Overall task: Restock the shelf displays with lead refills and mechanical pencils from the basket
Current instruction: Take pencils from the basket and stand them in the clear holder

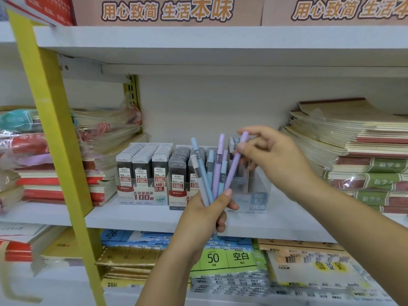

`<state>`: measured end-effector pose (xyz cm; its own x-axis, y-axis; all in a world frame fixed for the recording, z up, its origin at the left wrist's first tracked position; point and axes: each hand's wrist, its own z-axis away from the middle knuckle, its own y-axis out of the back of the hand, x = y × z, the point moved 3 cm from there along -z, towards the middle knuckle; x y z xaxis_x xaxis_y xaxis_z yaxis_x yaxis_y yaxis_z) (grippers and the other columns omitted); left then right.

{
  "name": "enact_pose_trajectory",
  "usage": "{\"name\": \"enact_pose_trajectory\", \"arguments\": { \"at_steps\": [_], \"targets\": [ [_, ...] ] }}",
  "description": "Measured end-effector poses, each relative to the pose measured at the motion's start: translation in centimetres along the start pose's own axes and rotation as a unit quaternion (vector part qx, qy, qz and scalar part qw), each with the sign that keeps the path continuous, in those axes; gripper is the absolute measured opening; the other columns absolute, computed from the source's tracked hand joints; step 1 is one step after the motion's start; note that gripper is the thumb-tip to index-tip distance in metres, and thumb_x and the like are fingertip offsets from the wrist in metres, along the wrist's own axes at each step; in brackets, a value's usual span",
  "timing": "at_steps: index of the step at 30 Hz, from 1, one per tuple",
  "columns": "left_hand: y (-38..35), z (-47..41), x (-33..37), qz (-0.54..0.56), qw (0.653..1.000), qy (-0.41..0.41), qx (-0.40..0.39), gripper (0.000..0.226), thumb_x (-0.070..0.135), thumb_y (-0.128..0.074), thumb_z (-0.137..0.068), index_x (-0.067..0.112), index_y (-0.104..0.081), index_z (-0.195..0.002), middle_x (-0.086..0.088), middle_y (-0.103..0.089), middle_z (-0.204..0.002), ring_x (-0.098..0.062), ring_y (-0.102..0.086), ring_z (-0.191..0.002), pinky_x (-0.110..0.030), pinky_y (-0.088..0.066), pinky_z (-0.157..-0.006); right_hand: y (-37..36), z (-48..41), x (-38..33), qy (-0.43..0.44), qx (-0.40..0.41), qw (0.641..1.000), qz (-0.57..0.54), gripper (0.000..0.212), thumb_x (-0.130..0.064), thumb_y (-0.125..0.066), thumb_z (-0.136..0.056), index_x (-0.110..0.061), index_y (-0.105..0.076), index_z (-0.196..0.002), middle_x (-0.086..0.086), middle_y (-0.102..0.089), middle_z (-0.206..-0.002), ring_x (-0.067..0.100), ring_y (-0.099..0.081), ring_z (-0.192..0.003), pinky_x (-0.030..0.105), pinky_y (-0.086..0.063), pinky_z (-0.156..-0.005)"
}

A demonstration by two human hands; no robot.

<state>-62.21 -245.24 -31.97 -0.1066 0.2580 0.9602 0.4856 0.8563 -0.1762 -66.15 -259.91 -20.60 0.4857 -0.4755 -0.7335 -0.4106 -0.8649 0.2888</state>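
A white shop shelf [136,215] runs across the view under a printed banner [167,9]. Notebooks [364,151] are heaped on both sides, a yellow upright [55,129] slants across the left, and paper packs [220,259] lie on the tier below. In front of the shelf's middle, the left hand [207,215] is closed round the lower ends of a fanned bunch of mechanical pencils [204,173] in blue, grey and lilac, caps up. The right hand [276,155] pinches the cap end of one purple pencil [236,164] between thumb and fingertips. That pencil's lower end reaches down to the left thumb, and it cannot be told whether it has cleared the fist. Directly behind that pinch stands the clear display box [258,195], already holding upright pencils. To the left of the bunch sit the lead refill displays [143,171], packed in rows. The basket is out of view. The step in hand looks like drawing one pencil from the bunch to drop it into the box. To do it well, the person would likely lift the pencil along its own length so its neighbours are not dragged out, with the left grasp firm. It then goes the short way back over the box and down, tip first, into a gap among the pencils there, cap level with the rest.
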Motion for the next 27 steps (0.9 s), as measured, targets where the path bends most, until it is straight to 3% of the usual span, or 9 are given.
{"name": "enact_pose_trajectory", "arguments": {
  "at_steps": [4,8,10,12,18,22,27],
  "targets": [
    [0.5,-0.2,-0.2,0.006,0.999,0.008,0.04,0.023,0.035,-0.064,-0.095,0.012,-0.07,-0.095,-0.002,-0.062,-0.071,-0.008,-0.047,-0.053,-0.021,-0.044,-0.053,4.5,-0.7,-1.3,0.089,0.124,0.988,-0.003,0.021,-0.013,-0.056,-0.095,-0.033,-0.058,-0.103,0.001,-0.068,-0.077,0.012,-0.067,-0.069,0.02,-0.051,-0.057],
    [0.5,-0.2,0.0,0.02,0.998,0.014,0.051,0.02,0.033,-0.062,-0.096,0.015,-0.07,-0.098,-0.003,-0.065,-0.076,-0.01,-0.048,-0.056,-0.031,-0.041,-0.06,5.9,-1.3,-0.4,0.095,0.12,0.984,0.091,0.025,-0.017,-0.057,-0.095,-0.042,-0.055,-0.1,-0.002,-0.066,-0.084,0.012,-0.066,-0.075,0.03,-0.053,-0.067],
    [0.5,-0.3,-0.1,0.011,0.998,0.013,0.052,0.021,0.033,-0.061,-0.097,0.014,-0.069,-0.096,-0.001,-0.064,-0.073,-0.009,-0.048,-0.056,-0.031,-0.042,-0.06,5.3,-1.5,0.7,0.077,0.097,0.98,0.155,0.019,-0.017,-0.059,-0.094,-0.033,-0.057,-0.104,-0.002,-0.067,-0.086,0.014,-0.067,-0.08,0.041,-0.055,-0.076],
    [0.6,-0.3,-0.1,0.007,0.999,0.009,0.048,0.021,0.032,-0.059,-0.098,0.012,-0.067,-0.101,0.003,-0.065,-0.07,-0.008,-0.049,-0.056,-0.025,-0.046,-0.057,4.5,-1.4,1.7,0.067,0.075,0.975,0.198,0.016,-0.018,-0.061,-0.094,-0.026,-0.059,-0.107,-0.004,-0.067,-0.086,0.015,-0.066,-0.083,0.044,-0.054,-0.081],
    [0.5,-0.3,-0.2,0.013,0.999,0.009,0.036,0.021,0.028,-0.06,-0.097,0.008,-0.066,-0.099,0.0,-0.064,-0.068,-0.007,-0.054,-0.055,-0.019,-0.052,-0.058,3.6,-0.6,3.5,0.055,0.029,0.975,0.211,0.013,-0.02,-0.062,-0.093,-0.032,-0.056,-0.097,-0.011,-0.065,-0.079,0.008,-0.063,-0.077,0.029,-0.051,-0.074],
    [0.4,-0.4,-0.2,0.021,0.999,0.015,0.038,0.019,0.027,-0.064,-0.095,0.01,-0.07,-0.088,-0.006,-0.066,-0.072,-0.011,-0.058,-0.059,-0.03,-0.06,-0.07,3.7,-0.6,4.0,0.049,0.032,0.979,0.196,0.02,-0.018,-0.063,-0.092,-0.034,-0.052,-0.099,-0.005,-0.066,-0.078,0.009,-0.062,-0.075,0.022,-0.047,-0.07],
    [0.0,-0.4,-0.1,0.036,0.999,0.01,0.021,0.019,0.029,-0.065,-0.094,0.011,-0.071,-0.091,-0.004,-0.071,-0.077,-0.015,-0.062,-0.067,-0.036,-0.062,-0.073,3.5,-1.0,4.2,0.07,0.046,0.964,0.254,0.022,-0.016,-0.065,-0.09,-0.031,-0.05,-0.098,-0.011,-0.06,-0.078,0.003,-0.058,-0.074,0.015,-0.044,-0.061]
  ]
}}
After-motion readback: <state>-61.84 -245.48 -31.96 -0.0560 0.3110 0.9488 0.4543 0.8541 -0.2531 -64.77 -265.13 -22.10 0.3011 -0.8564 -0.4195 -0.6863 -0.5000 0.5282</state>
